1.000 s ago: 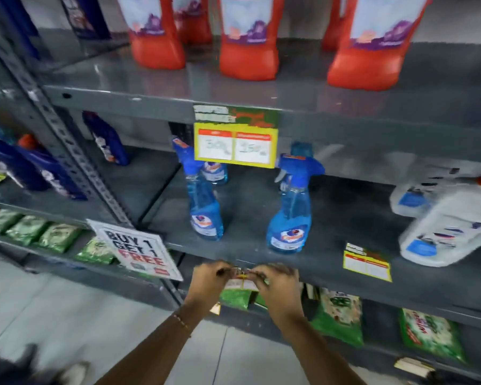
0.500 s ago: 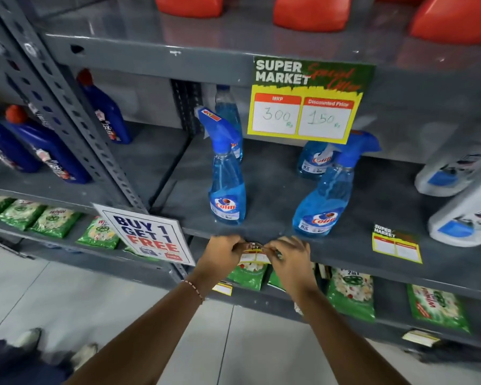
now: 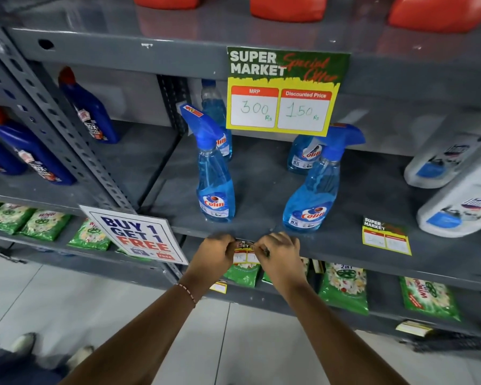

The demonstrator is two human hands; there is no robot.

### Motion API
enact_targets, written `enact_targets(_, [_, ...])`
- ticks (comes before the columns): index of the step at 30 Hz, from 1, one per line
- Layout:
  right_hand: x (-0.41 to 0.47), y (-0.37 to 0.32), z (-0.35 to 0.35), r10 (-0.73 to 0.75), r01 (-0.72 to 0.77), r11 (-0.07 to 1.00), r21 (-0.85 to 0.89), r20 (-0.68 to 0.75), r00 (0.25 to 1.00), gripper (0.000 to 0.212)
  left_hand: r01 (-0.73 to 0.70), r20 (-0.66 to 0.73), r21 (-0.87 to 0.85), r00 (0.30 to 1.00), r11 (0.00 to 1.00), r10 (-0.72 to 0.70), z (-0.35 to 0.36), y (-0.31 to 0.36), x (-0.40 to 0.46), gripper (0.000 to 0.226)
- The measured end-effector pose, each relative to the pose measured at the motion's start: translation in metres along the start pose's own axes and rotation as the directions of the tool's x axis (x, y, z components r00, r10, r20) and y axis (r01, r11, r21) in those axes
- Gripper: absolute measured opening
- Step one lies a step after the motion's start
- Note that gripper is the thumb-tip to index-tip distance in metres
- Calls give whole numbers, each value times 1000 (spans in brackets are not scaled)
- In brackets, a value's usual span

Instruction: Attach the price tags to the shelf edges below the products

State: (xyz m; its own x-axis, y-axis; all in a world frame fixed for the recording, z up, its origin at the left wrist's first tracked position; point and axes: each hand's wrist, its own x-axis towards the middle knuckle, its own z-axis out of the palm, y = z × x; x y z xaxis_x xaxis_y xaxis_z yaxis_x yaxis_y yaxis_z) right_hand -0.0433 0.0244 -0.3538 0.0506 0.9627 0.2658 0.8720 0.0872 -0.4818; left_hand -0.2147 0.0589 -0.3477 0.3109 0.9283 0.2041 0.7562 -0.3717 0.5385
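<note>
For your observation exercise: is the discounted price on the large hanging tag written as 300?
No, the large tag shows 300 under MRP and 150 under Discounted Price.

Grey painted metal shelf (image 3: 261, 173): smooth, semi-gloss, faintly reflective. Grey perforated metal upright (image 3: 67, 134): matt. Clear blue plastic spray bottles (image 3: 215, 190): glossy, translucent, paper labels. Dark blue opaque plastic bottles (image 3: 89, 112): glossy. White plastic bottles (image 3: 461, 212): smooth, satin. Green plastic sachets (image 3: 345, 290): shiny, crinkled. Large yellow-and-green paper price card (image 3: 285, 90): smooth, slight sheen. White "Buy 1 Get 1 Free" card sign (image 3: 136, 234): matt. Pale tiled floor (image 3: 53, 295): smooth, dull sheen.
</note>
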Motion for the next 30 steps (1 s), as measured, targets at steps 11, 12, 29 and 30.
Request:
enact_targets(11, [0,2,-6,-39,39,996,-75,-10,999,19,-28,-8,172,1000,985,29,-1,13,-2,15])
enact_targets(12, [1,4,-7,-30,30,998,-63,-11,999,21,3,2,199,1000,980,-4,-3,14,-1,16])
enact_targets(29, [-1,186,-156,785,-784,619,41,-67,616,64,-262,22,-129,963,956,267,44,126,-4,16])
enact_targets(30, [2,190,-158,775,-769,629,115,-21,631,53,-262,24,-159,963,952,269,52,140,-1,15])
